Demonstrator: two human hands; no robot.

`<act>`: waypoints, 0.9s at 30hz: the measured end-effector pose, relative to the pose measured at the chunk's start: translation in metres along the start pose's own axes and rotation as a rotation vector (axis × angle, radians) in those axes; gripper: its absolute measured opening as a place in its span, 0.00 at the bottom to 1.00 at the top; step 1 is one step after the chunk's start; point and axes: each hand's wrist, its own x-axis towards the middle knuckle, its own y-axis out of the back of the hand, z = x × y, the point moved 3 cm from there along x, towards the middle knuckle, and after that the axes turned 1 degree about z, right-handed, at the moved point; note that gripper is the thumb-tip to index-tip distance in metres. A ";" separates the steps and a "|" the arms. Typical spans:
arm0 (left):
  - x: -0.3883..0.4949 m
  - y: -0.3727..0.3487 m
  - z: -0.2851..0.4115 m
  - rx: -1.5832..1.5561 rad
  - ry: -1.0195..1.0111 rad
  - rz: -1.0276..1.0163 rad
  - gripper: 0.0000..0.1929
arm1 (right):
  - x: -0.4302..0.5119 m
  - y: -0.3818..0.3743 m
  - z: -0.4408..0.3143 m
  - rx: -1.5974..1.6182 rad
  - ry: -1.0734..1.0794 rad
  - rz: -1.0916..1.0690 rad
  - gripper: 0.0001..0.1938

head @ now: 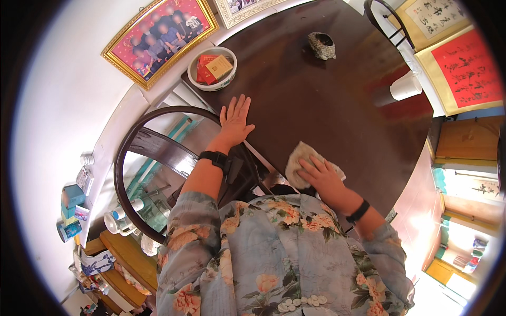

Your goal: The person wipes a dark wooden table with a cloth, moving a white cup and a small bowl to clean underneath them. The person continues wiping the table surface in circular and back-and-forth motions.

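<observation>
My right hand (327,181) lies over a cream, plush-looking cloth (297,164) on the near part of the dark, glossy wooden table (300,106). Its fingers are spread across the cloth and press it against the tabletop. My left hand (236,125) is palm down at the table's left edge, fingers apart and holding nothing. Just beyond its fingertips stands a white ceramic bowl (192,71) with red and yellow small boxes (213,70) inside. I cannot tell whether the left palm rests on the wood or hovers over it.
A rough stone-like pot (322,46) stands towards the table's far side, and a white cup (406,86) near its right edge. A dark wooden chair with a curved rail (118,158) is at my left. Framed photographs (162,43) lean along the wall; calligraphy scrolls (468,69) are at the right.
</observation>
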 end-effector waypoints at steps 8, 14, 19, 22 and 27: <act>-0.001 -0.002 0.000 -0.049 0.018 0.035 0.49 | 0.167 0.020 0.040 -0.035 0.057 0.259 0.28; 0.000 -0.001 -0.001 -0.054 0.033 0.033 0.50 | 0.258 0.037 0.061 -0.019 -0.027 0.284 0.22; 0.001 -0.004 -0.003 -0.005 0.023 0.045 0.54 | 0.280 0.042 0.067 -0.031 -0.069 0.327 0.21; 0.002 -0.004 -0.003 0.033 0.015 0.047 0.56 | 0.260 0.037 0.062 -0.049 -0.054 0.343 0.21; 0.001 -0.002 0.000 0.043 0.031 0.007 0.55 | 0.175 0.028 0.054 -0.039 0.012 0.311 0.23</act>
